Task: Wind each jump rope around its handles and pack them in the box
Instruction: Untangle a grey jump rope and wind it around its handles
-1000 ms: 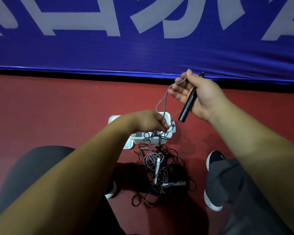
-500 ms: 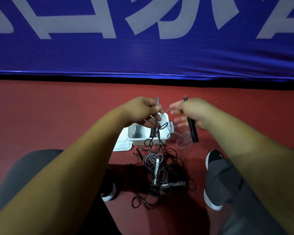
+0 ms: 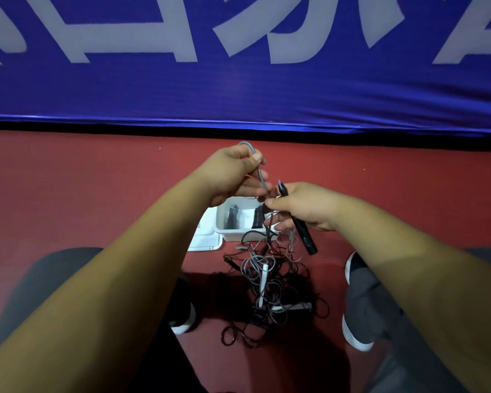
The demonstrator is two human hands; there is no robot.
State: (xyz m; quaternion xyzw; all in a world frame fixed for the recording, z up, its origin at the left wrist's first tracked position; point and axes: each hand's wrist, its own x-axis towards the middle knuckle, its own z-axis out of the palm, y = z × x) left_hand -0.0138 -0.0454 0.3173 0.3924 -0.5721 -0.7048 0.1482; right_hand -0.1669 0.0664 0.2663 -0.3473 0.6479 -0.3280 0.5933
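Grey thin cord (image 3: 260, 177) looks limp, light, tangle-prone; the left hand (image 3: 230, 171) pinches its loop. The right hand (image 3: 304, 208) grips the slim black handle (image 3: 306, 240), judged the stiffest hold.

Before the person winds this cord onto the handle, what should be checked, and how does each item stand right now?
1. Right hand grips the black handle: ok.
2. Left hand pinches the grey cord: ok.
3. Cord free of the rope tangle on the floor: cannot tell; strands hang down into it.
4. Box open, lid lying beside it: ok.
5. This rope's other handle found: cannot tell.
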